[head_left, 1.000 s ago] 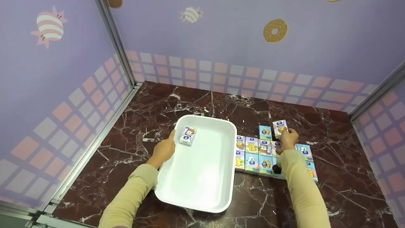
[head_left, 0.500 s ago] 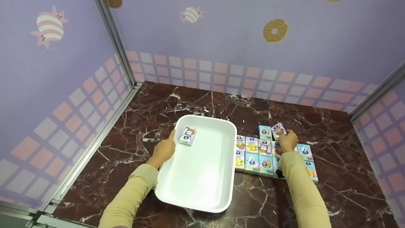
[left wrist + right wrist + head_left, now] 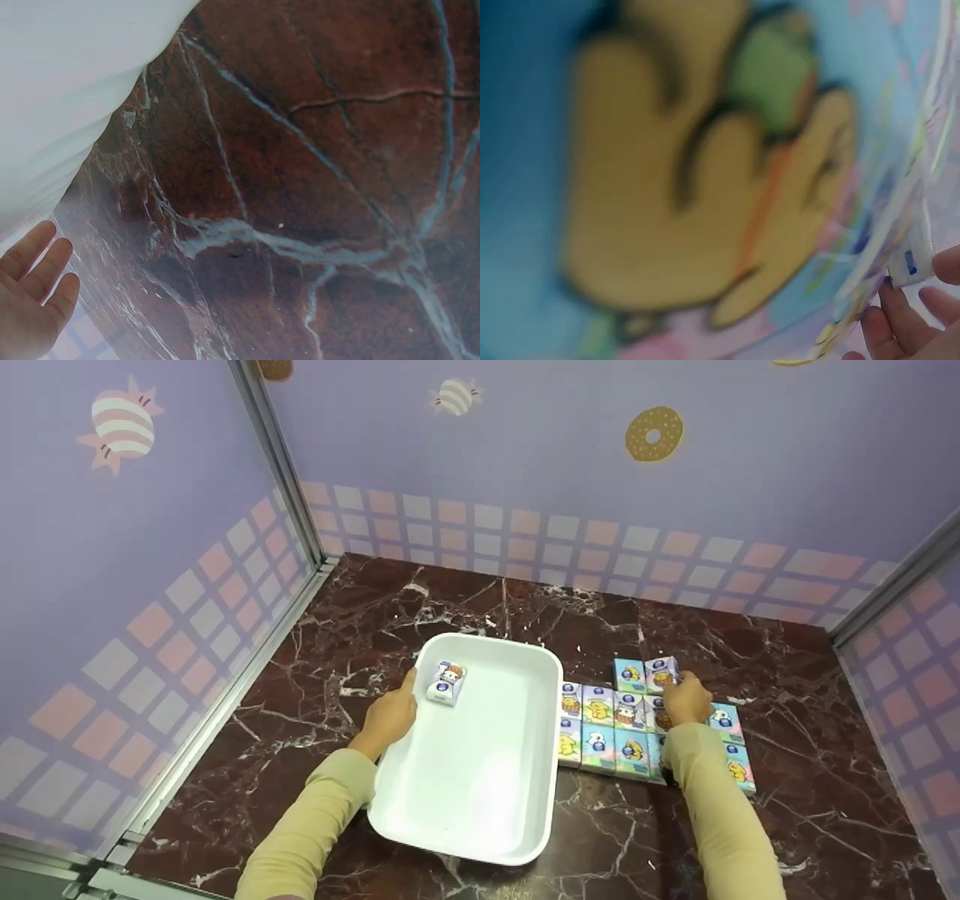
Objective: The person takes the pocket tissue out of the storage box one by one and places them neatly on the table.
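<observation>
My right hand (image 3: 688,701) pinches a small lilac tissue pack (image 3: 661,671) with a cartoon print, beside a blue tissue pack (image 3: 628,673) in the back row. In the right wrist view its thumb and fingers (image 3: 904,319) meet at the pack's white end (image 3: 916,255). My left hand (image 3: 390,716) rests against the left rim of a white tray (image 3: 480,780). The left wrist view shows its fingers (image 3: 46,271) fairly straight beside the tray's outer wall. One tissue pack (image 3: 447,682) lies inside the tray, near its far left corner.
Several tissue packs (image 3: 598,742) lie in rows right of the tray; my right forearm covers some. More packs (image 3: 737,765) show beyond the forearm. A brown marbled tabletop (image 3: 570,615) runs back to purple walls (image 3: 525,442).
My right hand has brought the lilac tissue pack down and toward me, and it now lies straight beside the blue one. My left hand and the tray have stayed in place.
</observation>
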Tool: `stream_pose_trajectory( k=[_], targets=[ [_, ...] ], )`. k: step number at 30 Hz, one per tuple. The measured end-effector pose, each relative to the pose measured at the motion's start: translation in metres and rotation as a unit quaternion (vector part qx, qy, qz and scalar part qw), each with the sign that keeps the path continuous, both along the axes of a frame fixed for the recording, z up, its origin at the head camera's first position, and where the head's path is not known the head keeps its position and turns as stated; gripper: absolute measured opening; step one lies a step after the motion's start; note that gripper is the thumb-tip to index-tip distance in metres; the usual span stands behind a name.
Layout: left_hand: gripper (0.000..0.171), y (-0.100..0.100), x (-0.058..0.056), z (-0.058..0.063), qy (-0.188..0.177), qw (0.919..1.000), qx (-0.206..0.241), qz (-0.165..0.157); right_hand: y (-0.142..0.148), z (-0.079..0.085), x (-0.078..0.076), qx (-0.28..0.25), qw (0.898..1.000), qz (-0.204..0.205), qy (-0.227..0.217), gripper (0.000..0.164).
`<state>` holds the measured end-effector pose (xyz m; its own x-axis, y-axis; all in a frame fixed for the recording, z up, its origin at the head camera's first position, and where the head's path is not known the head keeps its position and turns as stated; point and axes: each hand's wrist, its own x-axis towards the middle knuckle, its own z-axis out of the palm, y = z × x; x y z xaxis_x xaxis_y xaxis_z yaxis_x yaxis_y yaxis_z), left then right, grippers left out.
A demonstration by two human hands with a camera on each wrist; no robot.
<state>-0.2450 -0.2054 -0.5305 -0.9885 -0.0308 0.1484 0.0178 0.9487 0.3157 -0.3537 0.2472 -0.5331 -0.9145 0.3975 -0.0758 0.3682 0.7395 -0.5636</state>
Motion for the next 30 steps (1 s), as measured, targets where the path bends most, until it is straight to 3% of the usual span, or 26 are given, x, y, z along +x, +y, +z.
stream_pose_trajectory(
  k=[5,9,14,17,25,30],
  targets=[
    [0.049,0.0,0.0,0.0,-0.01,0.9999,-0.001,0.004,0.003,-0.006,0.001,0.029,0.999,0.031,-0.011,0.035],
    [0.049,0.0,0.0,0.0,-0.009,1.0,-0.002,0.003,0.002,-0.013,0.002,0.054,0.994,0.09,0.008,0.029],
    [0.048,0.0,0.0,0.0,-0.001,1.0,0.001,0.001,-0.003,-0.016,0.003,0.082,0.982,0.167,0.022,0.037],
    [0.049,-0.001,0.0,0.0,0.004,1.0,0.001,0.0,-0.004,-0.015,0.004,0.077,0.978,0.191,0.009,0.042],
    [0.048,-0.001,-0.001,-0.001,0.0,1.0,-0.002,0.002,-0.003,-0.014,0.006,0.062,0.977,0.203,0.021,0.037],
    [0.048,-0.001,-0.001,-0.001,0.008,0.9999,0.001,-0.006,-0.004,-0.017,0.004,0.066,0.979,0.189,0.039,0.035]
  ],
)
